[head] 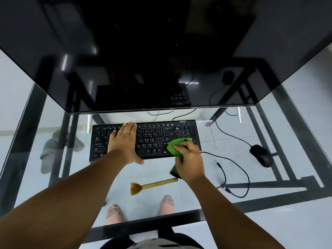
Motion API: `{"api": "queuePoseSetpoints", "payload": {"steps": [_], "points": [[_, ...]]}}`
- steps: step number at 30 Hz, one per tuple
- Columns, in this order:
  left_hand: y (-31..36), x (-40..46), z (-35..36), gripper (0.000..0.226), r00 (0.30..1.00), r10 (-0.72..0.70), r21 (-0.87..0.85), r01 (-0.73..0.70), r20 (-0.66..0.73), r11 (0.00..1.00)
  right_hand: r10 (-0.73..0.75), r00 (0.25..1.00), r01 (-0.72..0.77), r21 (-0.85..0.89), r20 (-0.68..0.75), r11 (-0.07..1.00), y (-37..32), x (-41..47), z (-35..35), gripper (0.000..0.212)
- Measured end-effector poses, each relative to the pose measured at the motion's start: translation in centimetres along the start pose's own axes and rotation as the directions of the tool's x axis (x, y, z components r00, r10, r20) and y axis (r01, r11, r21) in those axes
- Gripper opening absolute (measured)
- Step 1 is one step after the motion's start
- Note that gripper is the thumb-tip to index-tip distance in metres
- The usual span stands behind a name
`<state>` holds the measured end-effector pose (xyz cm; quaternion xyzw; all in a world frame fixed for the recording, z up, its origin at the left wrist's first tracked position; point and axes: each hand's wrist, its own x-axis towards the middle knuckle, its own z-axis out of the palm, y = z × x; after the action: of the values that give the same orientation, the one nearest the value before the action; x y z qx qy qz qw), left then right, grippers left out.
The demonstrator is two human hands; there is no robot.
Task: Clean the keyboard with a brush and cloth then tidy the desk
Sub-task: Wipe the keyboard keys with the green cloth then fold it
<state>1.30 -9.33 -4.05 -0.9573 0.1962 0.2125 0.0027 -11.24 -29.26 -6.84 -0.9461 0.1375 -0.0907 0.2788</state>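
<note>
A black keyboard (154, 135) lies on the glass desk (269, 177) below the monitor. My left hand (124, 142) lies flat on the keyboard's left half, fingers straight, pressing it down. My right hand (190, 162) grips a green cloth (175, 143) and holds it against the keyboard's lower right keys. A wooden-handled brush (154, 185) lies on the glass in front of the keyboard, bristles to the left, untouched.
A large dark monitor (143, 60) leans over the far side of the desk. A black mouse (261, 155) sits to the right, and loose cables (233, 162) loop between it and the keyboard. Slippers and feet show through the glass.
</note>
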Motion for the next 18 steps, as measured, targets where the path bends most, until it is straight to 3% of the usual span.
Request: {"api": "queuePoseSetpoints", "payload": {"steps": [4,9,14,18], "points": [[0.3,0.1,-0.5,0.142,1.000,-0.005,0.044,0.005,0.016,0.999,-0.101,0.991,0.103,-0.019,0.089,0.994,-0.2,0.3,0.0,0.041],[0.6,0.2,-1.0,0.146,0.999,-0.019,0.083,0.016,0.035,0.996,0.130,0.983,-0.136,-0.042,-0.133,0.990,2.7,-0.1,-1.3,0.040],[1.2,0.4,-1.6,0.149,0.999,-0.032,0.124,0.026,0.044,0.992,0.050,0.996,-0.056,-0.077,-0.076,0.995,3.1,-0.8,-1.3,0.039],[1.4,0.6,-1.9,0.150,0.998,-0.033,0.145,0.025,0.054,0.989,0.111,0.985,-0.116,-0.031,-0.134,0.993,4.6,-0.6,-2.1,0.036]]}}
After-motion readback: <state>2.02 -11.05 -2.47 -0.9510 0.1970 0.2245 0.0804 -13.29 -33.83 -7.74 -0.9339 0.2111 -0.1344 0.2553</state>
